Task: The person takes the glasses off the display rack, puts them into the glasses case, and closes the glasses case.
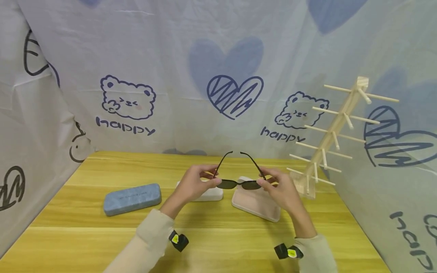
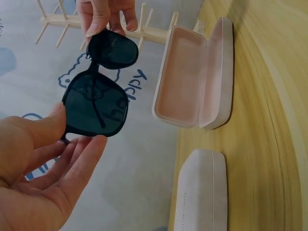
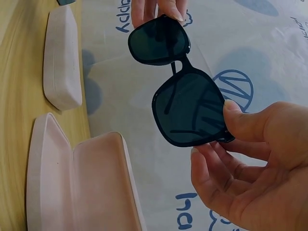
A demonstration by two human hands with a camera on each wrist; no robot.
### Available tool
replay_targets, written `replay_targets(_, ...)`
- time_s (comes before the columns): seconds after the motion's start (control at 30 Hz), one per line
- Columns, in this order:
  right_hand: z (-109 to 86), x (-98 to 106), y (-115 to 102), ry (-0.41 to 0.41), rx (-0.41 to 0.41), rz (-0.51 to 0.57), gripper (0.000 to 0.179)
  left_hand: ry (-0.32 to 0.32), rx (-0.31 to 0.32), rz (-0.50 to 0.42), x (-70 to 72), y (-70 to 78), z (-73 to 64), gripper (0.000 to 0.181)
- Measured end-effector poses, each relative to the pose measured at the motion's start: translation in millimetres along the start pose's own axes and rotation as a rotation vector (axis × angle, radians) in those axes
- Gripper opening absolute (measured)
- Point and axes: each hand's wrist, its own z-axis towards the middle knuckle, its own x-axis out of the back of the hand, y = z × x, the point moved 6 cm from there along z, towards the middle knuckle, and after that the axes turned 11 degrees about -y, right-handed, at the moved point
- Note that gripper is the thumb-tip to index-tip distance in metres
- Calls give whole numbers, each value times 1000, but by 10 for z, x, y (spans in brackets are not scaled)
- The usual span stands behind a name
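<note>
A pair of dark sunglasses (image 1: 250,185) is held up over the table, temples unfolded and pointing away. My left hand (image 1: 198,182) pinches the frame at its left hinge corner, thumb on the near side. At the opposite corner my right hand (image 1: 280,185) pinches the frame the same way. Below and behind the glasses lies an open pale pink glasses case (image 1: 256,203), its pink lining showing in the left wrist view (image 2: 180,72). Partly hidden behind my left hand is a closed whitish case (image 1: 213,194).
A blue glasses case (image 1: 132,199) lies closed on the left of the wooden table (image 1: 205,242). At the back right stands a wooden rack (image 1: 331,136) with several thin pegs sticking out. Printed cloth (image 1: 177,76) hangs behind and along both sides.
</note>
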Motion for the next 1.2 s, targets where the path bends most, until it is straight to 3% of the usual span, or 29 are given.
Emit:
replay_targets(0.17, 12, -42, -25, 3, 40, -25, 34, 6, 20, 5, 21, -12, -14, 47)
replay_targets(0.57, 32, -108, -43, 3, 43, -35, 27, 48, 25, 59, 71, -4, -23, 43)
replay_targets(0.9, 26, -127, -52, -6, 54, -44, 20, 46, 11, 55, 70, -23, -21, 42)
replay_targets(1.2, 27, -133, -63, -15, 58, -58, 17, 52, 38, 3, 37, -53, -11, 40)
